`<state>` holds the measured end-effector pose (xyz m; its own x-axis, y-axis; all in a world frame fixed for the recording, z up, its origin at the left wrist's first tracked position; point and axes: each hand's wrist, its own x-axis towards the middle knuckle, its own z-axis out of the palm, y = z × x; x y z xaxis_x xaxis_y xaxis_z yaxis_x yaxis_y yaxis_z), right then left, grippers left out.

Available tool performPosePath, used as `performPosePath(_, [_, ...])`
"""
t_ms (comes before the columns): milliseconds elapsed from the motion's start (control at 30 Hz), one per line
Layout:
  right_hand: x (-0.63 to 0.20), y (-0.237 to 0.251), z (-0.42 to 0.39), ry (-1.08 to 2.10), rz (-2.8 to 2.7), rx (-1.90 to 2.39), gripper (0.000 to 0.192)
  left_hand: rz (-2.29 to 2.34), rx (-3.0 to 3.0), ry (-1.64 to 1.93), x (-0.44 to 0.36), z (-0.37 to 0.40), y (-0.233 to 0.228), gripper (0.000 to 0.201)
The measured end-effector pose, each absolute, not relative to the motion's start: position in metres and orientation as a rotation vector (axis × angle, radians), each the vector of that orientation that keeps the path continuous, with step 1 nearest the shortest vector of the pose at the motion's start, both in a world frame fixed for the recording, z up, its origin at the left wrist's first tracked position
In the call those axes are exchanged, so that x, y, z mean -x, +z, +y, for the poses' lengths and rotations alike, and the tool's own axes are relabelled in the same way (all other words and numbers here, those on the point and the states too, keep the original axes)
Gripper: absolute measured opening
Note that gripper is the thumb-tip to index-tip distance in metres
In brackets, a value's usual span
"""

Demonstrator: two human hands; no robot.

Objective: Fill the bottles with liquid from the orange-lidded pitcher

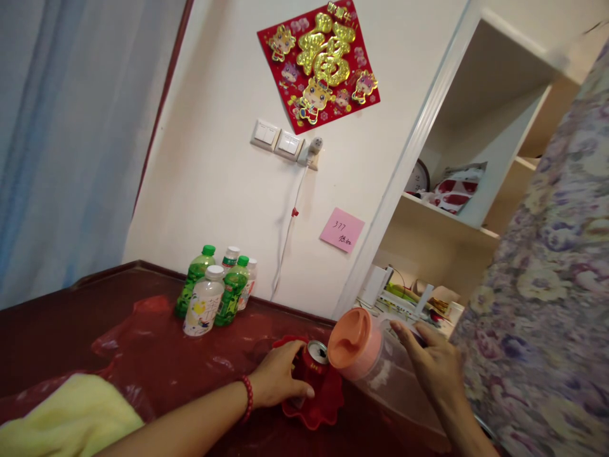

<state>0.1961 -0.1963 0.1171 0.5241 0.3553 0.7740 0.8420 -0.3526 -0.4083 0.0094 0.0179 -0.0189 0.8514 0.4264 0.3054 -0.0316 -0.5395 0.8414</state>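
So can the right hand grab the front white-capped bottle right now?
Probably not: the right hand is holding the pitcher, and the front white-capped bottle stands farther left, past the left hand.

A dark red tabletop (71, 324) bears a crumpled sheet of translucent red plastic (151, 346). Five bottles (231, 295) with green or white caps stand upright in a cluster near its wall edge, a yellow cloth (71, 416) lies bunched at left, and a scalloped red dish (328, 400) sits farther right.
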Motion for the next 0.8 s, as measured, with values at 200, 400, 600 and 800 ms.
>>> performPosePath(200, [-0.1939,0.1179,-0.1970,-0.731,-0.975,1.932,0.066,0.276,-2.075,0.615,-0.0085,0.0175,-0.0177,0.073])
performPosePath(400, [-0.1956,0.1175,-0.1988,-0.740,-0.982,1.933,0.065,0.277,-2.070,0.611,-0.0068,0.0153,-0.0137,0.074])
performPosePath(600, [-0.1962,0.1185,-0.1971,-0.751,-0.978,1.943,0.065,0.264,-2.063,0.609,-0.0081,0.0168,-0.0170,0.074])
performPosePath(800, [-0.1952,0.1193,-0.1981,-0.729,-0.968,1.958,0.065,0.272,-2.064,0.597,-0.0074,0.0165,-0.0154,0.075])
